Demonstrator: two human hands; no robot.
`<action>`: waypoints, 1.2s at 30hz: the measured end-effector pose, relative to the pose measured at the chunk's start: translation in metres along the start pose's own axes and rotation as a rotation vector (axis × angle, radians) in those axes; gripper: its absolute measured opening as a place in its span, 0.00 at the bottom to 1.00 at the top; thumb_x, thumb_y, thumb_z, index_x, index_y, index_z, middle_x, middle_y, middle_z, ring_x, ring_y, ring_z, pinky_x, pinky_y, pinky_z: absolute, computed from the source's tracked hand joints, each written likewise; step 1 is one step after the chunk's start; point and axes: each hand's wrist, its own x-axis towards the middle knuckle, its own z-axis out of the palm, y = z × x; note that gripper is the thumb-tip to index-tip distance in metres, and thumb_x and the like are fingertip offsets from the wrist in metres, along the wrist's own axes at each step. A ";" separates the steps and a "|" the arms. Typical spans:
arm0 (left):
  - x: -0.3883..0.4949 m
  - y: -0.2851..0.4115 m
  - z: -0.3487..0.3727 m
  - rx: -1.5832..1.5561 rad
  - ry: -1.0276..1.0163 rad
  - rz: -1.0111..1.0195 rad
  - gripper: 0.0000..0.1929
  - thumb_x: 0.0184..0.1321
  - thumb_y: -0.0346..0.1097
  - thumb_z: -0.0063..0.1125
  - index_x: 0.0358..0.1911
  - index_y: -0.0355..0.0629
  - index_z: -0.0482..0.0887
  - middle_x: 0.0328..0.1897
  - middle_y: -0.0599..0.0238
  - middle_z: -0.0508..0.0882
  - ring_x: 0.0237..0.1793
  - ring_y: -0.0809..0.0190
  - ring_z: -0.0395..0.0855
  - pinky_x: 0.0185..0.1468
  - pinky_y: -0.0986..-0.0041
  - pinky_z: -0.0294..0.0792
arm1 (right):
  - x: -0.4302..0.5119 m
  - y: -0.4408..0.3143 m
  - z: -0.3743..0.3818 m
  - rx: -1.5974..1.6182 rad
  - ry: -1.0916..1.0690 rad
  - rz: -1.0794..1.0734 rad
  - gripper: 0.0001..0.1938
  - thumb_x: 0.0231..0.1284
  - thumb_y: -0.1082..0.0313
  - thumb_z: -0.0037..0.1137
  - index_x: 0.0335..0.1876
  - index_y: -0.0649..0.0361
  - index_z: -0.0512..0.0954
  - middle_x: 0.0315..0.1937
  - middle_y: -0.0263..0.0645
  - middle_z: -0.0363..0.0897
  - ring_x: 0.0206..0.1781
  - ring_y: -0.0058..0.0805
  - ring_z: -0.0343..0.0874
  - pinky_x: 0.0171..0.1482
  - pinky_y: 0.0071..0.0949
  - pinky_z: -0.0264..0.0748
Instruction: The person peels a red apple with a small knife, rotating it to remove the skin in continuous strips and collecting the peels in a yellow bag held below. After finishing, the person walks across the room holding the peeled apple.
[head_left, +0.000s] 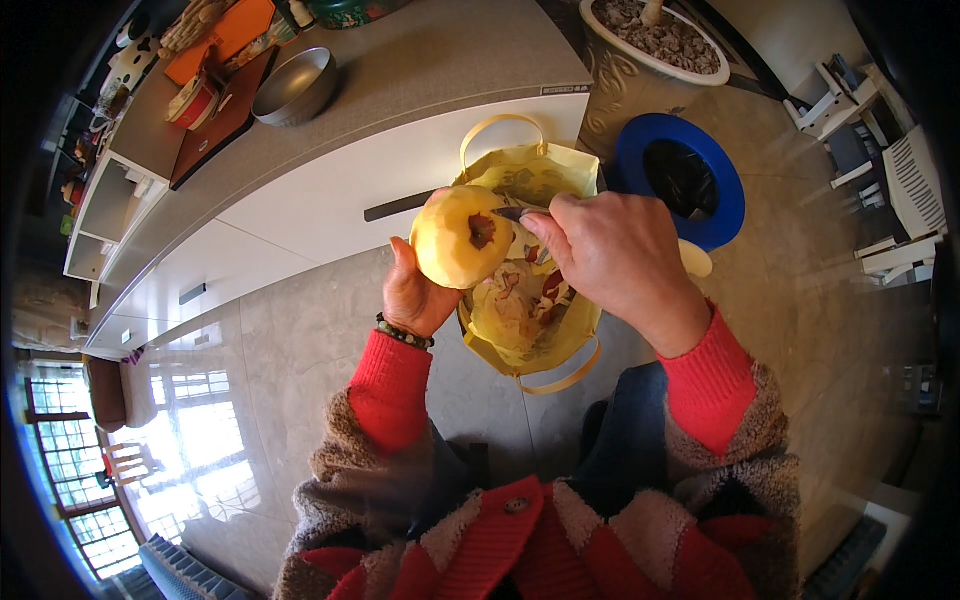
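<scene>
My left hand (421, 289) holds a peeled apple (450, 240) from below and behind, its hollow with a rim of red skin turned to the right. In my right hand (611, 255) is a small knife or peeler (512, 214); its dark tip is close to the hollow, and my fingers hide the rest of it. Whether the tip touches the apple I cannot tell. Beneath both hands a yellow bag (577, 330) with two loop handles stands open on the floor, with peelings (517, 300) inside.
A metal bowl (296, 88) stands on the grey countertop (427, 52), near a dark board (217, 135) and a red container (196, 103). White drawers (315, 202) run below. Right of the bag are a blue-rimmed bin (731, 191) and a large planter (716, 75).
</scene>
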 end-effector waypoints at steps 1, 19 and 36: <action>0.000 -0.001 0.000 0.056 0.052 0.010 0.46 0.61 0.70 0.55 0.75 0.47 0.58 0.74 0.54 0.68 0.68 0.45 0.70 0.59 0.49 0.72 | 0.000 -0.001 0.000 0.005 0.009 -0.007 0.20 0.68 0.53 0.57 0.21 0.57 0.77 0.16 0.45 0.76 0.17 0.44 0.77 0.22 0.39 0.71; -0.003 0.002 -0.007 -0.018 0.011 0.033 0.44 0.54 0.46 0.73 0.71 0.36 0.63 0.72 0.54 0.71 0.72 0.49 0.67 0.77 0.54 0.55 | 0.000 -0.003 0.003 -0.003 -0.005 0.008 0.20 0.69 0.53 0.57 0.22 0.57 0.77 0.16 0.45 0.77 0.17 0.42 0.77 0.21 0.37 0.71; -0.002 0.002 -0.003 -0.021 0.028 0.031 0.47 0.46 0.40 0.75 0.71 0.35 0.63 0.70 0.52 0.73 0.70 0.48 0.69 0.76 0.55 0.57 | 0.000 -0.005 0.006 0.068 -0.011 -0.024 0.18 0.67 0.55 0.58 0.22 0.57 0.78 0.16 0.44 0.77 0.20 0.43 0.79 0.23 0.39 0.73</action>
